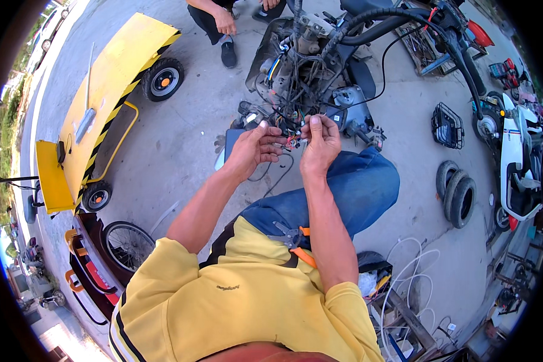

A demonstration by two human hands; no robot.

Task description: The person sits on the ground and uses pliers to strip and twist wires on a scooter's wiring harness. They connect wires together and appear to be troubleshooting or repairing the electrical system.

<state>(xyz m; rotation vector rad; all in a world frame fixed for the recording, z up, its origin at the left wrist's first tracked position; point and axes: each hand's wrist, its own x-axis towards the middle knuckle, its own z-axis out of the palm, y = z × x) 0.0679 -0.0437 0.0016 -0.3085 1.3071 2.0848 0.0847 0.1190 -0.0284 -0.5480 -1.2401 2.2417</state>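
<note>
In front of me stands a partly stripped scooter front, its wiring harness (295,90) hanging in a dark tangle with some coloured wires. My left hand (254,149) is beside the loose wire ends, its fingers apart and nothing clear between them. At the same bundle, my right hand (321,143) pinches a thin wire between thumb and forefinger; the fingers partly hide it. Red and green wires (292,142) show between the two hands. Wire strippers (295,239) with orange handles lie on my lap, across the blue trousers.
The scooter's handlebar (398,18) reaches out to the upper right. A person's hand (225,24) shows beyond the scooter. On the left stands a yellow flatbed cart (117,66). Tyres (461,196), a black basket (447,125) and a white scooter (513,163) are on the right.
</note>
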